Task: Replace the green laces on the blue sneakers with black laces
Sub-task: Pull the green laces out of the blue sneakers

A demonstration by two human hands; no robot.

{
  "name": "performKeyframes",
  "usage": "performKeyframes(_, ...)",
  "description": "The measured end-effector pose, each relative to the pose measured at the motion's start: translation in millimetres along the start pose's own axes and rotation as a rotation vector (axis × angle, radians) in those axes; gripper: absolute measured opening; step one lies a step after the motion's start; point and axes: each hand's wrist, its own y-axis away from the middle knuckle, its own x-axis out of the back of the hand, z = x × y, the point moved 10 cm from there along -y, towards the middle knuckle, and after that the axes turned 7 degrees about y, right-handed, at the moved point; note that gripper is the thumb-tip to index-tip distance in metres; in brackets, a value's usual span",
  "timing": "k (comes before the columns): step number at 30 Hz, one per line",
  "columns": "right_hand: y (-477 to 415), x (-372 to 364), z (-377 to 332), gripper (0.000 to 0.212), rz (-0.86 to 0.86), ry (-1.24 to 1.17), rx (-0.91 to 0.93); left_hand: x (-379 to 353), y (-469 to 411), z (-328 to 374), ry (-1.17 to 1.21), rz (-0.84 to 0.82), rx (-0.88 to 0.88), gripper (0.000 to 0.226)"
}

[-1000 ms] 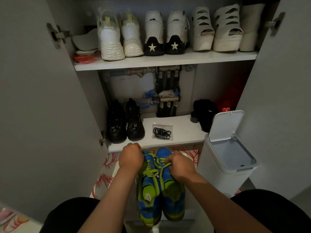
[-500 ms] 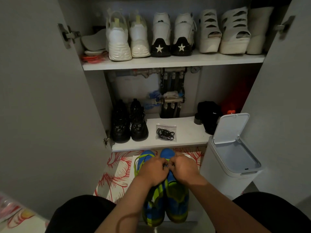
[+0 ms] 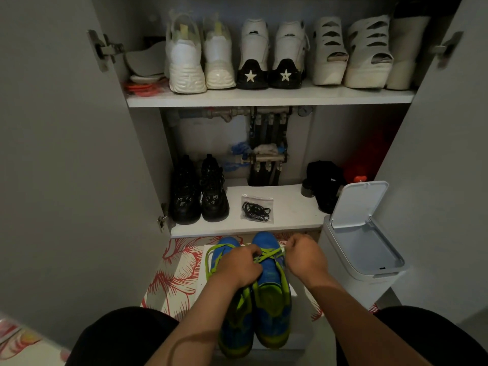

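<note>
The sneakers (image 3: pixel 272 294) stand side by side on a white platform (image 3: pixel 204 270), toes towards an open cabinet, between the person's knees. The green laces (image 3: pixel 267 254) are in both shoes. One strand crosses the right shoe near its toe, stretched between the two hands, and a loose loop curves out past the left shoe's outer side. The left hand (image 3: pixel 239 265) lies over the left shoe with fingers curled, pinching one end of that strand. The right hand (image 3: pixel 306 257) is clenched round the other end, just beside the right shoe's outer edge. The black laces (image 3: pixel 256 210) lie coiled in a clear bag (image 3: pixel 257 199) on the lower shelf (image 3: pixel 290 210), just beyond the toes. Black shoes (image 3: pixel 199 191) stand to the bag's left. A white bin (image 3: pixel 343 262) with its lid up sits near the right hand. White shoes (image 3: pixel 235 56) line the upper shelf (image 3: pixel 264 97). A red-flowered mat (image 3: pixel 179 273) covers the floor under the platform.
</note>
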Motion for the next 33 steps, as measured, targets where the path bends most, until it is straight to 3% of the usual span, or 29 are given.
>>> performKeyframes(2, -1, -9, 1, 0.025, -0.069, 0.007, 0.034, -2, -1, 2, -0.052, 0.0, -0.011, 0.041)
performKeyframes(5, 7, -18, -28, 0.044, -0.122, 0.024, 0.257, -4, -4, 4, -0.095, 0.016, -0.034, 0.039)
performKeyframes(8, 19, -30, -49, 0.044, -0.191, 0.092, 0.407, -5, -5, 10, -0.135, 0.044, -0.095, 0.032)
performKeyframes(11, 23, -31, -55, 0.033, -0.142, 0.223, 0.46, -5, -5, 11, -0.118, 0.072, -0.119, 0.027)
performKeyframes(17, 12, -21, -51, 0.014, -0.064, 0.226, 0.375, -8, -8, 5, -0.049, 0.027, -0.079, 0.015)
performKeyframes(21, 0, 8, -29, 0.012, 0.075, 0.138, 0.194, -10, -11, 0, -0.06, -0.016, -0.045, 0.014)
performKeyframes(24, -5, 14, -14, 0.013, 0.083, 0.129, 0.113, -6, -10, 4, -0.068, 0.044, -0.072, 0.007)
performKeyframes(26, -2, 8, -18, 0.033, 0.032, 0.186, 0.178, -2, -9, 7, -0.086, 0.103, -0.093, 0.016)
performKeyframes(28, 9, -3, -37, 0.061, -0.052, 0.169, 0.368, 0, -7, 12, -0.131, 0.144, -0.117, 0.019)
performKeyframes(29, 16, -8, -48, 0.065, -0.098, 0.149, 0.46, 0, -6, 14, -0.147, 0.154, -0.132, 0.02)
performKeyframes(33, 24, -21, -59, 0.032, -0.149, 0.216, 0.538, -1, -3, 23, -0.147, 0.184, -0.179, 0.023)
